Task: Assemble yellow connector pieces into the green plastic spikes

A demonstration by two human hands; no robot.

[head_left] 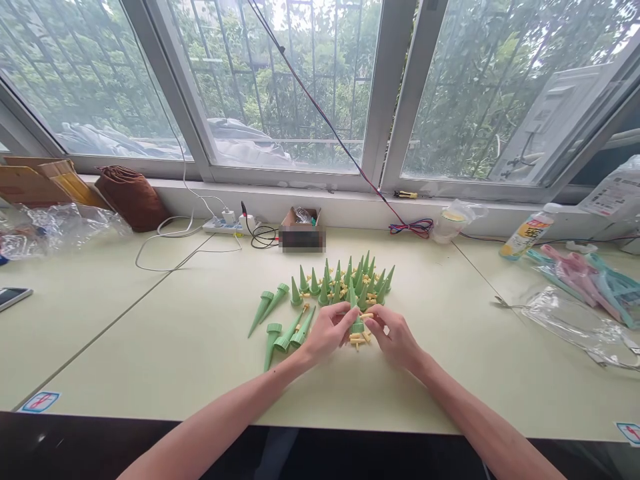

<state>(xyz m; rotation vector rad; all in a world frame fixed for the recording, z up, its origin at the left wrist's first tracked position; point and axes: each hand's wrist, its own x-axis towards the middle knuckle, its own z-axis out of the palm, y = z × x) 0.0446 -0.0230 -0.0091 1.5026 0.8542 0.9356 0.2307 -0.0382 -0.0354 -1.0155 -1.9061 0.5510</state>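
My left hand (329,330) is closed around a green plastic watering spike (357,325), its tip pointing up and its ribbed cap at the bottom. Between the thumb and fingers of my right hand (393,335) is a small yellow valve piece (367,316), held against the side of that spike. Loose yellow pieces (358,339) lie on the table just below. Behind my hands stand several green spikes (324,292), tips up, with yellow pieces among them. Left of my left hand, more green spikes (271,340) lie on their sides.
At the back are a small open cardboard box (301,219), a power strip (223,225) and coiled wires (411,228). A bottle (530,231), pink and teal plastic items (585,277) and a clear bag (570,327) lie right. A brown bag (131,198) stands far left.
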